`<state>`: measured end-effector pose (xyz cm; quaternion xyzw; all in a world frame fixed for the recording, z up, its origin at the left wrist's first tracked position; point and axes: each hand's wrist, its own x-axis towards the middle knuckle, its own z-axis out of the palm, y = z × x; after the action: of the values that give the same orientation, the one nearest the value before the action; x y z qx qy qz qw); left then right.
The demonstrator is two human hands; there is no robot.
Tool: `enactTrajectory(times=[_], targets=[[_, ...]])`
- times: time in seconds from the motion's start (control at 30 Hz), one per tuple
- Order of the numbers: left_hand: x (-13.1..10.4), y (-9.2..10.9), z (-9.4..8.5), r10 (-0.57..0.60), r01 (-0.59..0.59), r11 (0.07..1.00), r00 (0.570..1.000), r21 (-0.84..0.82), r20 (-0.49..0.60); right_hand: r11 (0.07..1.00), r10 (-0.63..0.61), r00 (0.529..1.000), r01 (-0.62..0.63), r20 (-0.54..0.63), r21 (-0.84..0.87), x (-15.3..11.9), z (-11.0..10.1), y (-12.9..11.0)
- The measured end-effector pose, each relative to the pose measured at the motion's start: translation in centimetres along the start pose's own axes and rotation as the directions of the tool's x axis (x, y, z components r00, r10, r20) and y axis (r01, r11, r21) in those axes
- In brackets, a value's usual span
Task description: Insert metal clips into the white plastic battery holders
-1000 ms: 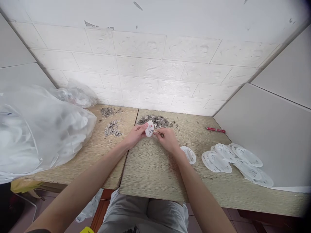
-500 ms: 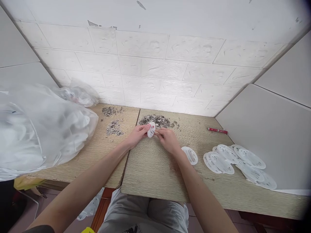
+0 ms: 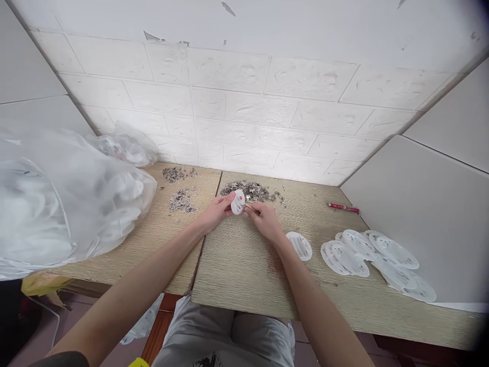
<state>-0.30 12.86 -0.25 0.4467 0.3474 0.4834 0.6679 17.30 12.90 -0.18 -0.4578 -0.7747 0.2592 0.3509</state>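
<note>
My left hand [image 3: 218,210] is closed on the edge of a small white oval plastic piece [image 3: 238,202] that has a red mark, holding it up over the table. Close on its right, my right hand [image 3: 263,216] pinches a thin tool [image 3: 250,207] like tweezers, its tip at the piece's right edge. Just behind both hands lies a heap of small metal parts [image 3: 250,190]. One more white oval piece [image 3: 300,246] rests on the table beside my right forearm.
Several white oval pieces [image 3: 346,257] overlap at the right, with a red tool [image 3: 344,207] behind them. A large clear bag of white pieces [image 3: 103,204] fills the left. Two smaller metal heaps [image 3: 182,200] lie left of the table seam.
The white piece in my left hand has turned to show more of its flat face. Both hands stay close together over nearly the same spot, and the view has shifted slightly.
</note>
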Motion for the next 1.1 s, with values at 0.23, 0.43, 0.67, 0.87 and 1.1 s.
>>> enactTrajectory(times=[0.23, 0.43, 0.67, 0.87, 1.1], targets=[[0.14, 0.2, 0.06, -0.02, 0.02, 0.999, 1.0, -0.034, -0.011, 0.996, 0.077, 0.997, -0.078, 0.018, 0.034, 0.08, 0.21, 0.2], [0.18, 0.25, 0.01, -0.019, 0.019, 0.999, 1.0, -0.034, 0.005, 0.997, 0.068, 0.997, -0.068, 0.02, 0.019, 0.09, 0.07, 0.07], [0.49, -0.32, -0.25, -0.011, 0.011, 1.0, 1.0, 0.017, 0.019, 0.99, -0.014, 1.0, 0.014, 0.004, -0.139, -0.04, 0.17, 0.26], [0.45, -0.72, -0.38, 0.025, -0.029, 0.993, 0.999, 0.118, 0.034, 0.973, -0.029, 0.999, 0.034, 0.022, -0.227, -0.25, 0.18, 0.39], [0.12, -0.52, -0.26, 0.037, -0.039, 0.993, 0.999, 0.113, 0.025, 0.971, -0.057, 0.998, 0.064, 0.038, -0.229, -0.32, 0.19, 0.41]])
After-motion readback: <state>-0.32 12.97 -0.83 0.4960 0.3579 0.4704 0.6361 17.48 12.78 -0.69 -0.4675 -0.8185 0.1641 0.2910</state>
